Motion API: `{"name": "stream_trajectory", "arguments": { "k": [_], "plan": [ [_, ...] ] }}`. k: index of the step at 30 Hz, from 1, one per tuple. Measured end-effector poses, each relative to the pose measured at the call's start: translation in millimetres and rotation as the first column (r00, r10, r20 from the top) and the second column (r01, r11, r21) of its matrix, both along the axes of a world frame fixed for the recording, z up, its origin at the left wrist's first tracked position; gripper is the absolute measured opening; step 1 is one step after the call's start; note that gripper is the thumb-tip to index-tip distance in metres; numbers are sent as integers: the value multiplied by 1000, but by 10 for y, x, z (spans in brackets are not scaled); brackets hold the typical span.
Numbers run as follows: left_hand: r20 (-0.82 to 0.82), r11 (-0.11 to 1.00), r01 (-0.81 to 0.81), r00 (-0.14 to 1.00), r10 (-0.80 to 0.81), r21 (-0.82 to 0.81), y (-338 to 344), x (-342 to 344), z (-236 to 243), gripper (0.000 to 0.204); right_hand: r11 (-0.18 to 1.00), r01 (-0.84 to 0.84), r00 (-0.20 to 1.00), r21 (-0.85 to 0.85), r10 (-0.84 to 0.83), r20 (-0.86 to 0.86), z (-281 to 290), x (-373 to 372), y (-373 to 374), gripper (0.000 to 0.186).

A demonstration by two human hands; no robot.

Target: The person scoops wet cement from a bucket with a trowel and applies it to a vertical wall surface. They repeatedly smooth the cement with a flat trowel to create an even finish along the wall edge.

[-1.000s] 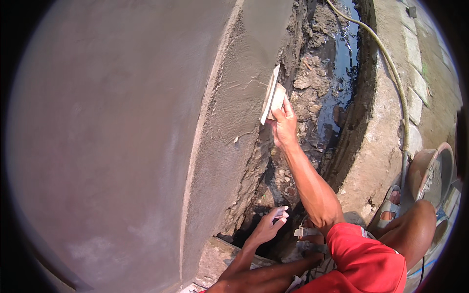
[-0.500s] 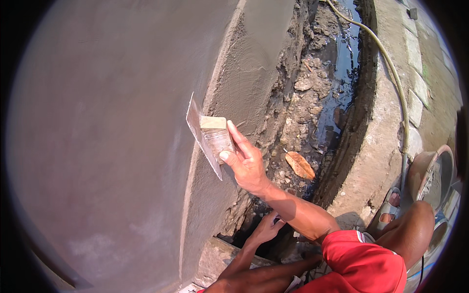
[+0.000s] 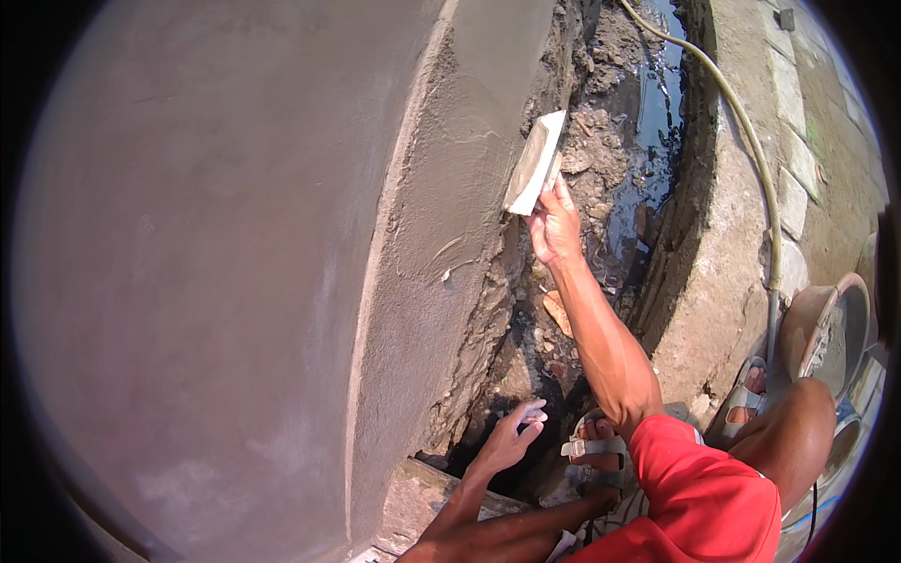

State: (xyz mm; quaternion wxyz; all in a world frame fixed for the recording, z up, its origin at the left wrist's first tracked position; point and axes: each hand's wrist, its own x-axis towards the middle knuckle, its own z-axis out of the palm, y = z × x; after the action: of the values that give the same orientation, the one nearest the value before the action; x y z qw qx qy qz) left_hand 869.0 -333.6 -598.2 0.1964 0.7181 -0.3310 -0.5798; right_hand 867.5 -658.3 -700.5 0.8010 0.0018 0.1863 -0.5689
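My right hand grips a plastering trowel, a flat plate whose wooden block handle is now mostly hidden behind it. Grey mortar coats part of the plate, and one edge shows bright white. The trowel is tilted beside the wall's rough lower edge, over the ditch; whether it touches the wall I cannot tell. Lower down, my left hand hangs over the ditch with bent fingers and thumb apart, holding nothing. Smooth grey plaster covers the wall. Along its foot runs a band of rougher mortar with curved marks.
A muddy ditch with rubble and water runs along the wall. In it lies a brown leaf. A hose crosses the concrete edge on the right. Near my knee stands a basin holding grey mortar. My sandalled foot shows below.
My right hand has carried the trowel away from the wall ridge, up and to the right, turning its plate. My left hand has shifted slightly down, its fingers showing more. A curved mark now shows in the mortar.
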Motion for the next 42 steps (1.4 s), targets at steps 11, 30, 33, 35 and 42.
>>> {"name": "stream_trajectory", "arguments": {
  "k": [11,30,33,35,42],
  "plan": [
    [-18,998,-26,999,27,66,57,36,27,42,955,123,907,-270,-219,-360,521,310,-87,64],
    [-4,1000,3,1000,-3,22,-49,-6,45,40,637,-266,803,-723,-269,-532,1183,16,416,58],
    [-6,1000,14,1000,-14,-7,-36,-24,9,41,747,-278,915,-604,14,-404,998,-56,787,59],
    [5,999,23,1000,-22,-31,7,-16,-10,41,902,-202,978,-381,163,-133,872,-104,849,64],
    [25,1000,20,999,-21,19,53,-31,23,43,998,-70,991,-8,70,111,269,-103,534,55]
  ]
}}
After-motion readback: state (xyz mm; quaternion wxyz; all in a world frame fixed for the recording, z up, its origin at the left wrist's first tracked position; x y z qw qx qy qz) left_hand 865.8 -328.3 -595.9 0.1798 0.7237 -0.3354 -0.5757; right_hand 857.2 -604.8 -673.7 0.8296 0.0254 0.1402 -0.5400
